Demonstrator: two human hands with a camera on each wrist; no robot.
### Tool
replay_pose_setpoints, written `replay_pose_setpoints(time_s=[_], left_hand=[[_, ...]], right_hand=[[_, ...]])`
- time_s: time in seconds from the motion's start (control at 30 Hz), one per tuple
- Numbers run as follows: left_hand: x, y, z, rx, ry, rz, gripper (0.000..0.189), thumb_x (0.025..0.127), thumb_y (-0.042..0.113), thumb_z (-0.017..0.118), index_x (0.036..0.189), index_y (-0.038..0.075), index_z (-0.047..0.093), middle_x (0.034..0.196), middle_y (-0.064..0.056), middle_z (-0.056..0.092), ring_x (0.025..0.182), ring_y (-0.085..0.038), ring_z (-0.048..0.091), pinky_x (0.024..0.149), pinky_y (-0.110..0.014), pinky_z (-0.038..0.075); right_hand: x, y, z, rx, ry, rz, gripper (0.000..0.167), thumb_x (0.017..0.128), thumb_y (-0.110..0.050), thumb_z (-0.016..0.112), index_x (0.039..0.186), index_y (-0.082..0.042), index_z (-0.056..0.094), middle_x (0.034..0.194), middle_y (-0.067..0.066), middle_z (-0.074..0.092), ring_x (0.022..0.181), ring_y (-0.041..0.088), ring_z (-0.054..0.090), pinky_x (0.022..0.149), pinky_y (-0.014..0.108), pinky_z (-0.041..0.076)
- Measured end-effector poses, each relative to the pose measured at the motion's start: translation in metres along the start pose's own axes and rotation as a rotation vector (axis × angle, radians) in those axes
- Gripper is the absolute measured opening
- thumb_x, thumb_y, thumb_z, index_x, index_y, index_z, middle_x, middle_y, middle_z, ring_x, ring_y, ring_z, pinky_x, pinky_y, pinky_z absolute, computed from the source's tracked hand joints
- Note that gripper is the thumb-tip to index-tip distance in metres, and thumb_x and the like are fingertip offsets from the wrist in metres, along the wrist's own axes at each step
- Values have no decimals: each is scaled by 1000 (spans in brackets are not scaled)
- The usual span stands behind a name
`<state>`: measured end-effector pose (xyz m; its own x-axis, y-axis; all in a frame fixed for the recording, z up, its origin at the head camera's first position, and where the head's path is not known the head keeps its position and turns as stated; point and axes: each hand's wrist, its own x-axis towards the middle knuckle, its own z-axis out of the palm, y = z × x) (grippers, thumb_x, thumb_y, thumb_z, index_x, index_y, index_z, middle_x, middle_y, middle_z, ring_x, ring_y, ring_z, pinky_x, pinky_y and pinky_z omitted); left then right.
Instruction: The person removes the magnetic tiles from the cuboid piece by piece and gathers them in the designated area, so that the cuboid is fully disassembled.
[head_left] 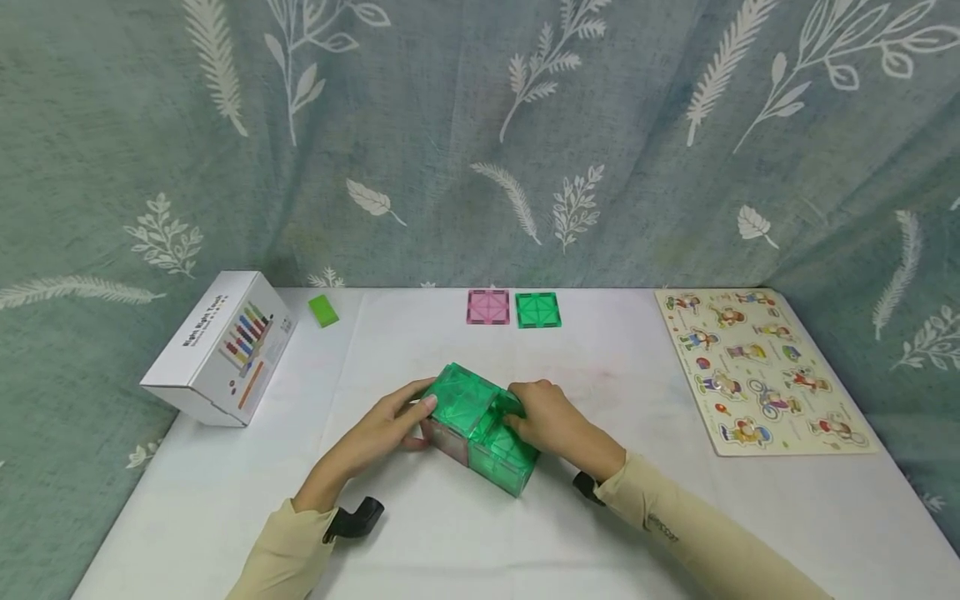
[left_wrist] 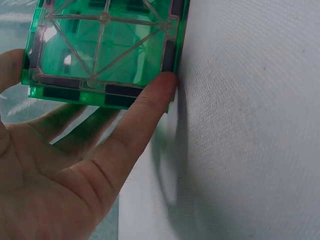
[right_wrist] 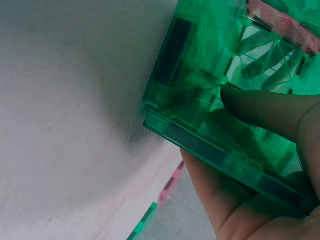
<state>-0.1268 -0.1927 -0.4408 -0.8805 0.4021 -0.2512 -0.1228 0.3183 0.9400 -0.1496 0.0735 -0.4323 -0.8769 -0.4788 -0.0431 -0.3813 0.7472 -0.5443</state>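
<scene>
A box built of translucent green and pink magnetic tiles (head_left: 465, 404) rests at an angle on the white table, with an opening on its right part. My left hand (head_left: 386, 427) holds its left end, thumb on the top edge. In the left wrist view, fingers of that hand (left_wrist: 75, 175) spread around the end wall. My right hand (head_left: 553, 417) pinches a green magnetic tile (right_wrist: 215, 150) of the right side wall. The right wrist view shows its thumb inside the box and other fingers outside the wall. Pink tile (right_wrist: 285, 25) shows farther inside.
Flat near the back edge lie a pink tile (head_left: 488, 307) and a green tile (head_left: 537, 310). A small light-green block (head_left: 323, 311) is beside a white printed carton (head_left: 221, 346) at left. A wooden picture puzzle board (head_left: 757, 375) lies at right. Patterned cloth (head_left: 450, 167) hangs behind.
</scene>
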Motion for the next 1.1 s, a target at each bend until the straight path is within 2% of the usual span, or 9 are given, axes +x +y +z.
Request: replay_pose_setpoints(time_s=[0.13,0.53,0.83,1.1], left_hand=[[0,0,-1,3,2,-2,56,107,39,45,156,14,34,142,-22,45,114,-28,57,90,-43,60],[0,-1,-1,-10,-8,6,56,107,40,45,156,14,34,137,-23,49,116,-29,57,92,-44,60],[0,0,-1,-5,-2,-6,57,107,40,46,156,15,34,143,-23,47,120,-30,57,91,-43,60],[0,0,0,-2,2,-6,56,107,40,45,156,15,34,143,-23,46,120,-30,57,91,-44,60]], right_hand=[[1,0,0,-2,0,13,16,90,-11,74,101,-1,71,90,11,74,76,18,63,69,36,56],[0,3,-2,13,1,-20,11,90,-10,72,84,-5,66,67,0,58,63,13,46,57,24,40],[0,7,-4,37,-10,-36,14,90,-11,72,81,-6,63,65,-2,51,62,11,43,55,20,36],[0,13,-5,55,-5,-39,12,90,-14,73,86,-5,66,69,-1,58,64,10,45,56,20,37]])
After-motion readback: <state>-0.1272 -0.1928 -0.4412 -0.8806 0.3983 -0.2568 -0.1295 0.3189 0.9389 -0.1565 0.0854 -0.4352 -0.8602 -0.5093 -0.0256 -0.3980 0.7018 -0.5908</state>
